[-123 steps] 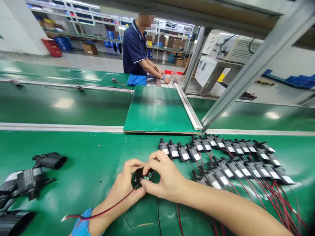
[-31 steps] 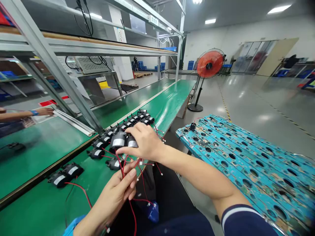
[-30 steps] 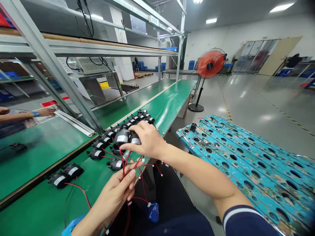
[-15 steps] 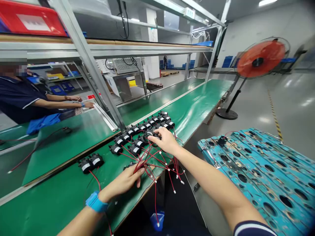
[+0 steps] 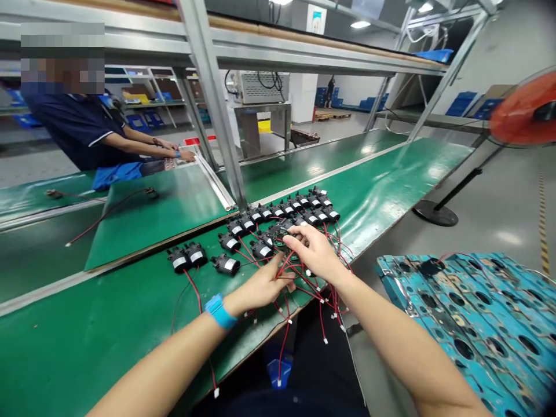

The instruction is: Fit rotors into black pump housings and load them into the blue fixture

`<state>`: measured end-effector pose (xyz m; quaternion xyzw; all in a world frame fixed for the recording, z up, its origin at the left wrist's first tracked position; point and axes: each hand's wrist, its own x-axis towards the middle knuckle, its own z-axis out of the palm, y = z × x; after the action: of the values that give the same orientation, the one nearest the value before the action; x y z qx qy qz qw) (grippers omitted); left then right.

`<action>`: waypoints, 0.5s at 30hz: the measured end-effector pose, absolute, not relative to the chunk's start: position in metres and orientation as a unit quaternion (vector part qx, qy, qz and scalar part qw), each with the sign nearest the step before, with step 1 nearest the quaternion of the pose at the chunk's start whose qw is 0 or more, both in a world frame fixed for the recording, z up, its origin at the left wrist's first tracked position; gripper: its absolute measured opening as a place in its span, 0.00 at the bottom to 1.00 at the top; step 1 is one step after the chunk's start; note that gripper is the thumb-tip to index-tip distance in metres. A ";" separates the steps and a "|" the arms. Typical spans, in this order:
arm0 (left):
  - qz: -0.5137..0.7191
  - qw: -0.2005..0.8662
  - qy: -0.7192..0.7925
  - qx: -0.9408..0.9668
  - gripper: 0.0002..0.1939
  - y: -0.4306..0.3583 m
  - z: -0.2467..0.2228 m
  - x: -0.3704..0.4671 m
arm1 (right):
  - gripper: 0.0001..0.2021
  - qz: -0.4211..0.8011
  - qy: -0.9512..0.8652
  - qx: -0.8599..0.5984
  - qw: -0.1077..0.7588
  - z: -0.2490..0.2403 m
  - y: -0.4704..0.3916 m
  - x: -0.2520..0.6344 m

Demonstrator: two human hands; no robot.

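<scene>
Pinches a black unit [image 5: 277, 233] in the right hand [image 5: 316, 253] above the green bench [image 5: 95, 330], spreads the left hand [image 5: 258, 286] loosely by red wires [image 5: 334, 289], and has many labelled units [image 5: 261, 249] laid in rows, wires unbundled.

The right hand [image 5: 310, 249] hides part of the dark piece [image 5: 278, 233] at its fingertips, and its grip is unclear; the left hand [image 5: 264, 284] overlaps the red wires [image 5: 295, 267], so whether it grips any cannot be told; print on the white labels [image 5: 229, 265] is too small to read; the fan [image 5: 521, 110] and blue perforated panel [image 5: 482, 313] are cut off at the right; the co-worker's head [image 5: 63, 61] is pixelated
</scene>
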<state>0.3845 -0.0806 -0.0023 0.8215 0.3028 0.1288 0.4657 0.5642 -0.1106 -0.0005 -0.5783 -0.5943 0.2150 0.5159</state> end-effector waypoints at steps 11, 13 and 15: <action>0.026 0.210 0.417 0.884 0.16 -0.072 -0.010 0.388 | 0.23 0.122 -0.596 -0.626 0.489 0.003 -0.131 0.584; 0.026 0.189 0.419 0.888 0.16 -0.072 -0.009 0.386 | 0.23 0.116 -0.594 -0.630 0.488 0.004 -0.135 0.585; 0.035 0.179 0.404 0.896 0.17 -0.075 -0.004 0.382 | 0.24 0.110 -0.592 -0.635 0.484 0.004 -0.138 0.588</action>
<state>0.3819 -0.0746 -0.0035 0.8965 0.4037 0.0349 0.1793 0.5884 -0.1380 0.0042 -0.6349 -0.5922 0.1099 0.4838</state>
